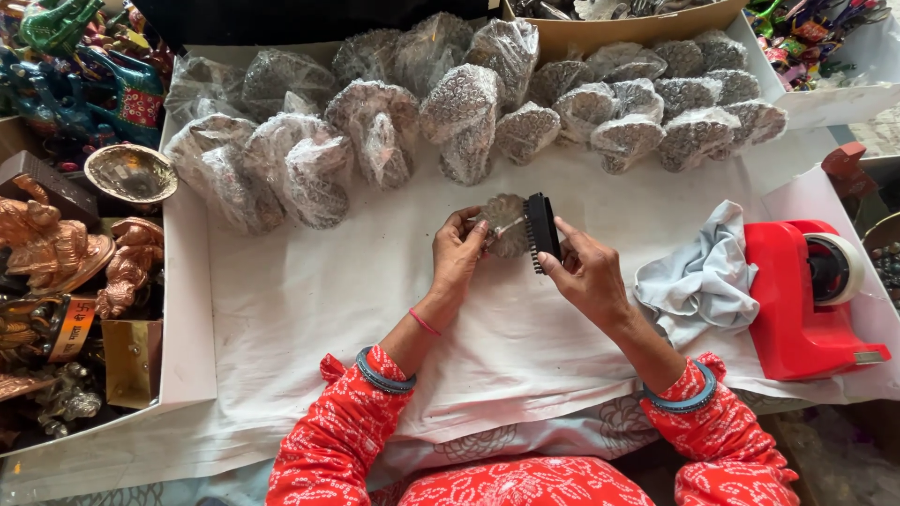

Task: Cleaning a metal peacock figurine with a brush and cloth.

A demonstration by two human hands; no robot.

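Note:
My left hand (pixel 457 251) pinches a small silvery fan-shaped metal ornament (pixel 504 221) above the white cloth. Held in my right hand (pixel 586 272), a black brush (pixel 541 230) has its bristles against the ornament's right side. Both arms wear red patterned sleeves with blue bangles at the wrists.
Many similar ornaments wrapped in clear plastic bags (pixel 375 131) lie in rows at the back of the white cloth (pixel 309 300). A grey rag (pixel 701 276) and a red tape dispenser (pixel 797 300) sit at the right. Copper and painted figurines (pixel 56 244) fill the left side.

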